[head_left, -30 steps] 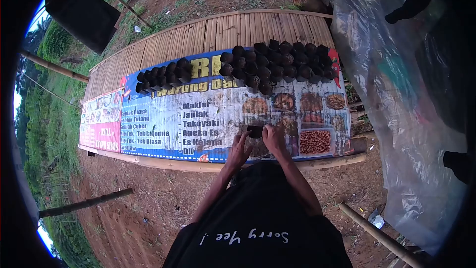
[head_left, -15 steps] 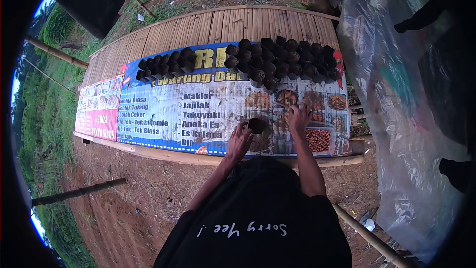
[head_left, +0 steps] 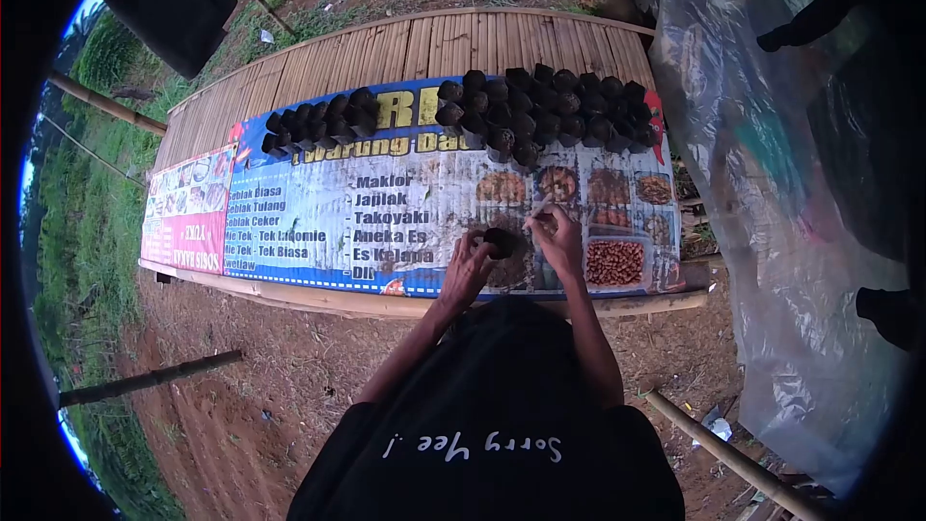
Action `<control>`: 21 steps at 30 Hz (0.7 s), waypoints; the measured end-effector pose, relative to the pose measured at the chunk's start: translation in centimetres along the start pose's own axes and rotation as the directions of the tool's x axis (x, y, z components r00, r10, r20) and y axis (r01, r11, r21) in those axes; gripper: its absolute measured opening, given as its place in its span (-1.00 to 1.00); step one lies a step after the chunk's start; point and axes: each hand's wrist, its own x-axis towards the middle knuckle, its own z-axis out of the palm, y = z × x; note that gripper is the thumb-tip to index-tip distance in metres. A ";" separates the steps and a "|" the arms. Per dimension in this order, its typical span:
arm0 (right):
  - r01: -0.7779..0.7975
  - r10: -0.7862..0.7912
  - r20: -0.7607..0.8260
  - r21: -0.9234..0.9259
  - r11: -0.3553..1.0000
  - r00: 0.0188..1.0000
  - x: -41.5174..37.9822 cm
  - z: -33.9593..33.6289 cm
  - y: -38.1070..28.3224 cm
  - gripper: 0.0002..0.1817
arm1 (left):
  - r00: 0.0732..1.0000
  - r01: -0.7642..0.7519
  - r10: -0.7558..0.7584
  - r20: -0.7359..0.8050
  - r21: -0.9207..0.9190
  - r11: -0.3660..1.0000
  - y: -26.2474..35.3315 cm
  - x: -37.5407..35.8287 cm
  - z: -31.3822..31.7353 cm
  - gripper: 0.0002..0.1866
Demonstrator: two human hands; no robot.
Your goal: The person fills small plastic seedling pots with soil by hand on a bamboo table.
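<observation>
My left hand [head_left: 467,268] is closed around the side of a small black plastic seedling bag [head_left: 500,249], whose dark open mouth faces up. My right hand [head_left: 559,239] is just right of the bag, thumb and fingers pinched on a thin pale stick [head_left: 542,203]. Below the bag, a patch of loose soil [head_left: 508,275] lies on the printed banner [head_left: 386,164]. To the right of my right hand sits a clear tray [head_left: 615,282] of reddish-brown seeds that look like peanuts [head_left: 615,261].
Several black seedling bags [head_left: 545,116] stand grouped along the banner's far side, with a smaller group [head_left: 323,121] to the left. Beneath is a bamboo-slat table [head_left: 444,39]. Clear plastic sheeting [head_left: 762,232] hangs at the right. A bamboo pole [head_left: 723,449] slants nearby at lower right.
My right hand has moved left and closer to the black seedling bag, its fingers now pinched on the pale stick. My left hand stays on the bag.
</observation>
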 end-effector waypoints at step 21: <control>0.392 -0.357 0.173 -0.534 0.749 0.918 -2.7 3.5 -0.8 -0.76 | 1.000 -0.011 0.010 -0.016 -0.019 1.000 -5.0 2.2 2.9 -0.22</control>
